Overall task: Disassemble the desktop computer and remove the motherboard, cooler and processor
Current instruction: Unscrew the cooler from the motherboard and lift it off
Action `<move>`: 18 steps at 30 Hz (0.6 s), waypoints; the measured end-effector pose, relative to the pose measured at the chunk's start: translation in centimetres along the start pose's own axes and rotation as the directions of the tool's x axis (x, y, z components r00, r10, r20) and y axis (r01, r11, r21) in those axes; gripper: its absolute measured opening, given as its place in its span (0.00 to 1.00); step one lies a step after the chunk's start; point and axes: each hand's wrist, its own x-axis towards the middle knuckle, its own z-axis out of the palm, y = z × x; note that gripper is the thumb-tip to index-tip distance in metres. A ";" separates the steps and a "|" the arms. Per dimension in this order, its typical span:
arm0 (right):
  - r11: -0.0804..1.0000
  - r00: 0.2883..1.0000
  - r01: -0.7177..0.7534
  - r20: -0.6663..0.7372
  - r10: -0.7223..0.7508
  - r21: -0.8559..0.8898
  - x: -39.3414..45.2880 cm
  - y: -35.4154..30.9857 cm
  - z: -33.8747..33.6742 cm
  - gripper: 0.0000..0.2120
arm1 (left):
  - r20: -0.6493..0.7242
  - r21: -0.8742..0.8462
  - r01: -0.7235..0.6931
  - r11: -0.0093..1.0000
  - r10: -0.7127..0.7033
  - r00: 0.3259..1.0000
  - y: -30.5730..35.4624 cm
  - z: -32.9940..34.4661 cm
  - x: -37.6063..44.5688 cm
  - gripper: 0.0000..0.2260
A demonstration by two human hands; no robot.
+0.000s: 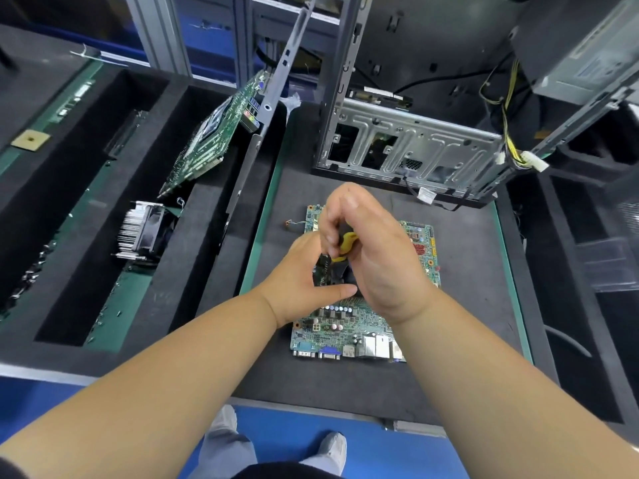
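The motherboard [349, 326] already lies flat on the dark mat of the tabletop [460, 271], out of the case and just at six o'clock from it, so the first removal looks done. Its cooler [337, 274] is still mounted at the board's middle, mostly hidden by both hands. The right hand [373, 250] is curled round a yellow-handled screwdriver [347, 245] held upright over the cooler, while the left hand [304, 274] braces the cooler's edge, fingers bent against it and thumb stretched along its near side. I judge the cooler's fasteners are being loosened; cooler and processor remain to come off, and the processor itself is out of sight beneath. At twelve o'clock stands the emptied metal case [408, 146] with loose cables. At nine to ten o'clock, foam trays hold another heatsink with fan [145, 229] and a second board [214, 133] leaning upright.
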 end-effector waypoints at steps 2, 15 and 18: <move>0.999 1.000 -0.014 0.021 0.013 0.050 0.0 0.1 -0.2 0.10 | -0.002 -0.014 -0.018 1.000 0.018 1.000 -0.1 0.2 0.1 0.23; 0.999 0.999 -0.043 0.017 0.044 -0.019 1.3 -0.3 -0.7 0.15 | 0.014 -0.018 0.001 1.000 -0.001 1.000 -0.1 0.9 0.3 0.34; 0.997 0.992 0.072 -0.104 -0.071 0.000 0.3 0.7 0.6 0.16 | -0.013 -0.020 -0.038 0.999 0.038 0.999 0.1 1.0 0.2 0.30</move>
